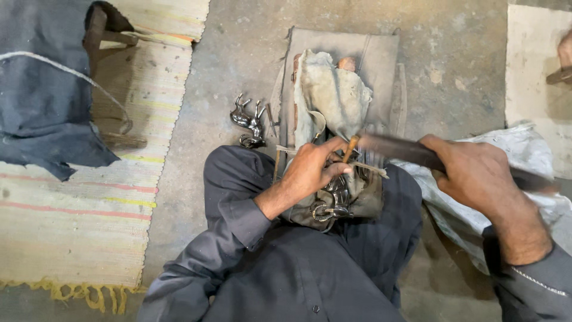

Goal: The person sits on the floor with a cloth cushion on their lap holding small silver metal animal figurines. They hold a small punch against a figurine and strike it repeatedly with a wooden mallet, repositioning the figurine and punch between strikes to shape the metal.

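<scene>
Filing this well seemed to call for level strokes and a firmly pinned piece, the shiny metal casting (333,200) lying on the cloth-padded block (333,89) at the person's lap. The left hand (313,170) was clamped on that casting and a thin stick (350,148). The right hand (476,173) was wrapped tight around the long dark file (396,149), whose blurred tip met the work.

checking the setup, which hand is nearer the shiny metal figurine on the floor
Left. The left hand rests on the padded work block, just right of the metal figurine. The right hand is much farther right, gripping a long dark tool.
</scene>
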`<move>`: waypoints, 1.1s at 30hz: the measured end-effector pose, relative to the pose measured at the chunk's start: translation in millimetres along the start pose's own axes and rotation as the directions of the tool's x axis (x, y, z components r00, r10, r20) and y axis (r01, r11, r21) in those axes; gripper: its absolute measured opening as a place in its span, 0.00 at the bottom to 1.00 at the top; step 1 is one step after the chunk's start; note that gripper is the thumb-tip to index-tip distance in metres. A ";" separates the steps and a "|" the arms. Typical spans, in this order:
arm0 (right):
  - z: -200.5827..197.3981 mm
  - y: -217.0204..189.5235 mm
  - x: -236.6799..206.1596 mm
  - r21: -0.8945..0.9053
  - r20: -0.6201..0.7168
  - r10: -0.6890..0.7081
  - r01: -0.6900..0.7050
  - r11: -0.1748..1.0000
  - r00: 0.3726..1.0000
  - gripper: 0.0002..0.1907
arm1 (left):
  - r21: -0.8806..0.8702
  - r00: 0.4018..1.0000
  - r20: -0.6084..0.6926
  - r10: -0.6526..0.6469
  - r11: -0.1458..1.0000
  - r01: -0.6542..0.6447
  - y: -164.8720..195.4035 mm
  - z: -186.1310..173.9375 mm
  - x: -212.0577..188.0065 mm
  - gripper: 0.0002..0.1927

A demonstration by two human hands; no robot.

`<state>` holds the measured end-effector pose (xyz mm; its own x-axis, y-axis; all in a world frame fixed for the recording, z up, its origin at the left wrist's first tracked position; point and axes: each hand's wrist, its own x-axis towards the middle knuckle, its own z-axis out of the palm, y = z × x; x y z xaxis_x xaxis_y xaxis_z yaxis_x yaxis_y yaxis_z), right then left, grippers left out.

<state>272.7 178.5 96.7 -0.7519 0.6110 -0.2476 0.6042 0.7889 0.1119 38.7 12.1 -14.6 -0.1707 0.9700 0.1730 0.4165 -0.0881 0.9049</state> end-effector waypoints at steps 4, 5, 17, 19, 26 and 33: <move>6.0 0.5 -6.7 0.134 -0.031 -0.021 0.025 0.991 0.999 0.22 | -0.079 1.000 0.026 0.000 0.997 0.002 -1.3 0.7 -0.5 0.20; 8.1 -0.8 -7.2 0.178 -0.027 0.037 -0.031 0.983 0.999 0.20 | -0.074 0.999 0.039 0.008 0.997 -0.005 -1.6 1.5 -0.1 0.20; 19.2 11.4 -34.9 0.195 -0.135 0.171 -0.143 0.970 0.976 0.26 | 0.099 0.965 0.224 0.134 0.982 -0.160 1.0 3.0 21.6 0.21; 30.3 9.8 -40.8 0.194 -0.047 0.158 -0.146 0.970 0.986 0.27 | 0.129 0.940 0.288 0.181 0.966 -0.225 0.7 0.2 28.9 0.21; 75.9 0.6 -75.3 0.474 -0.166 0.283 -0.176 0.863 0.945 0.21 | 0.132 0.848 0.455 0.272 0.921 -0.366 6.0 6.0 47.0 0.19; 112.8 -19.4 -93.4 0.576 -0.151 0.488 -0.325 0.751 0.860 0.19 | 0.143 0.800 0.517 0.306 0.890 -0.433 9.2 10.7 50.7 0.20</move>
<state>360.9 98.7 9.1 -0.3917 0.9200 -0.0132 0.8494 0.3561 -0.3895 43.5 62.9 -1.7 0.4522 0.8659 0.2140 0.5723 -0.4657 0.6749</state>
